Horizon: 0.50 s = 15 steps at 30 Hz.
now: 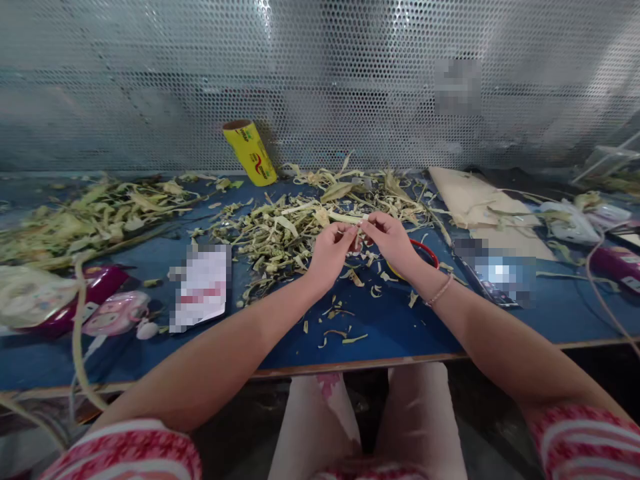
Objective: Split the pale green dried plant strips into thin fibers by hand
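Head view, looking down over a blue bench (400, 333). Left hand (330, 250) and right hand (390, 240) raised just above the surface at the middle, fingertips brought together and pinched on one small pale strip of husk (361, 227), each hand gripping an end, thumbs and forefingers closed on it, the other fingers curled loosely. Held up off the bench rather than flat on it, probably so the strip can be pulled or split between the two grips; which of these, impossible to tell at this size. Thin bracelet (440, 291) on the right wrist. Directly below and near the hands, small torn scraps (345, 320) scattered on the blue, lying where bits would drop from work done at that height. Beyond the hands, toward the far side, a loose heap of greenish-yellow husks and leaves (295, 227), close enough to reach without leaning. A second, longer heap (85, 217) at far left, well apart from the first, seemingly a separate sort. Red ring-shaped thing (427, 250) partly hidden behind the right hand, nature unclear. Yellow roll of film (250, 152) tipped against the perforated metal wall (350, 87) at the far edge, out of the working space. Brown paper (475, 197) at far right; pink packets (113, 313) at near left.
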Each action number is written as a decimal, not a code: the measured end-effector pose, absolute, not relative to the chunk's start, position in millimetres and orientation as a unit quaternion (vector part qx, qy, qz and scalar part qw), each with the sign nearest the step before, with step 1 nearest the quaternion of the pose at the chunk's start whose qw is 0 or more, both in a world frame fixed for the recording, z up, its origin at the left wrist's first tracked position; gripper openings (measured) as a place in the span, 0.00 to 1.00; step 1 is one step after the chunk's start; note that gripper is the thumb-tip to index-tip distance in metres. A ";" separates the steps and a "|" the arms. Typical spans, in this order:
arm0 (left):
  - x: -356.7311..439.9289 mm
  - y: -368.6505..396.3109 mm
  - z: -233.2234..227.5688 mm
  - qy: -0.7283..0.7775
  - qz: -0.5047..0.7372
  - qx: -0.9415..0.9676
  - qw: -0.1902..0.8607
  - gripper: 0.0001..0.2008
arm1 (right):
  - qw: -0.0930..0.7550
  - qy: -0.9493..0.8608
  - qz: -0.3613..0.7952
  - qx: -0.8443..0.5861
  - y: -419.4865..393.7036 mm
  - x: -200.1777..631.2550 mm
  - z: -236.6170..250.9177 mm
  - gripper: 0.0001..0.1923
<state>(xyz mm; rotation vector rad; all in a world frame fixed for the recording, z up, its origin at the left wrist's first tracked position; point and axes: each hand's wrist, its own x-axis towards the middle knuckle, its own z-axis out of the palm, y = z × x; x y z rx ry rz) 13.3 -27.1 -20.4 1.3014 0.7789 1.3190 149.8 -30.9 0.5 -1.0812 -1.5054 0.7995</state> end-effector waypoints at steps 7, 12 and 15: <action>15.7 -25.9 -21.7 0.370 0.550 0.491 0.566 0.12 | 0.534 -0.628 0.352 -0.444 -28.0 147.8 -4.5 0.13; 16.0 -29.7 -15.6 0.411 0.548 0.503 0.527 0.10 | 0.523 -0.633 0.357 -0.446 -31.6 146.3 -2.2 0.16; 14.3 -31.8 -9.2 0.447 0.542 0.532 0.473 0.12 | 0.521 -0.635 0.361 -0.442 -34.9 144.6 -0.4 0.18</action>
